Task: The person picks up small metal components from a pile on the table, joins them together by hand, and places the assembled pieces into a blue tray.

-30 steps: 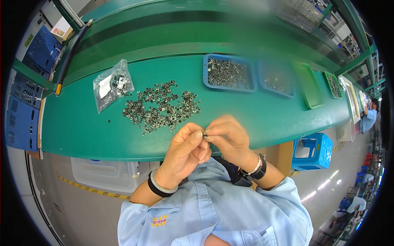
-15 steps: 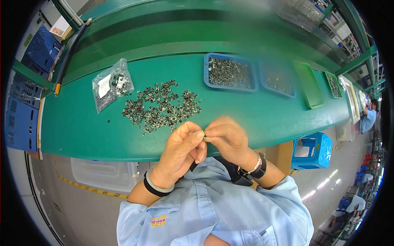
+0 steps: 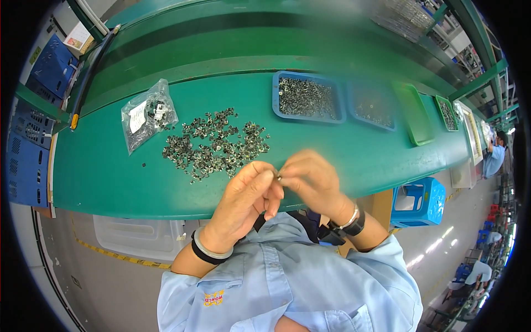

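Observation:
My left hand (image 3: 246, 193) and my right hand (image 3: 312, 180) meet fingertip to fingertip above the near edge of the green table. Between them is a tiny dark metal part (image 3: 279, 177), mostly covered by the fingers. My left thumb and forefinger pinch it from one side, and my right thumb and forefinger close on it from the other. Just beyond my left hand spreads a loose pile of small shiny metal parts (image 3: 215, 145). Farther left lies a clear plastic bag (image 3: 149, 115) holding similar small parts and a white label.
At the back right stand a blue tray (image 3: 310, 117) full of small metal pieces, a second blue tray (image 3: 381, 126) with fewer, a green tray (image 3: 415, 113) and a small green tray (image 3: 442, 100). A blue stool (image 3: 418, 203) is beside the table; a co-worker (image 3: 494, 159) sits far right.
My right hand has shifted slightly to the right, its fingers reaching more toward the part. My left hand stays nearly in place, still pinching.

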A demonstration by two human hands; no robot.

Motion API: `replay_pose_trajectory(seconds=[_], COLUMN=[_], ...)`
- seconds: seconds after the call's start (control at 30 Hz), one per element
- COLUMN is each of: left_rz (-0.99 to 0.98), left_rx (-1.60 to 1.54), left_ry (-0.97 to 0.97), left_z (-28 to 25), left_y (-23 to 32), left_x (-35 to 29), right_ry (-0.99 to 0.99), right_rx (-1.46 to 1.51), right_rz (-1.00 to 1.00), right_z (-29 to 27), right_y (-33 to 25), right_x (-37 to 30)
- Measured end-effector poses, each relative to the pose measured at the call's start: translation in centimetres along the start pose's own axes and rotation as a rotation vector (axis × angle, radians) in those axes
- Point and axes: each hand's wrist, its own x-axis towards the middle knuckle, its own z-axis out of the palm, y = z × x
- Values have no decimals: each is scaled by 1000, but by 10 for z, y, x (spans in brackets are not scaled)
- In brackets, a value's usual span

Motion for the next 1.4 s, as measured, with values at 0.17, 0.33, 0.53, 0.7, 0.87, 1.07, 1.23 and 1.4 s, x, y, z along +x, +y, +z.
replay_pose_trajectory(seconds=[0.17,0.33,0.53,0.7,0.87,1.07,1.23,1.4], left_rz=[96,56,21,1,8,0,5,51], left_rx=[13,0,-66,-86,-71,19,43,96], left_ry=[85,87,63,31,34,48,36,66], left_z=[-14,-22,-28,-30,-29,-19,-6,0], left_y=[-1,-3,-1,-2,-2,-1,-7,-10], left_x=[0,-1,1,1,2,2,8,6], right_ry=[45,-7,-380,-589,-461,-196,15,-5], right_rx=[-342,-491,-564,-667,-371,169,478,268], right_rz=[-27,140,56,67,225,496,553,383], right_z=[-41,-45,-23,-5,-7,-11,2,-1], right_y=[28,60,45,44,35,3,-2,6], right_x=[47,79,63,67,64,34,14,1])
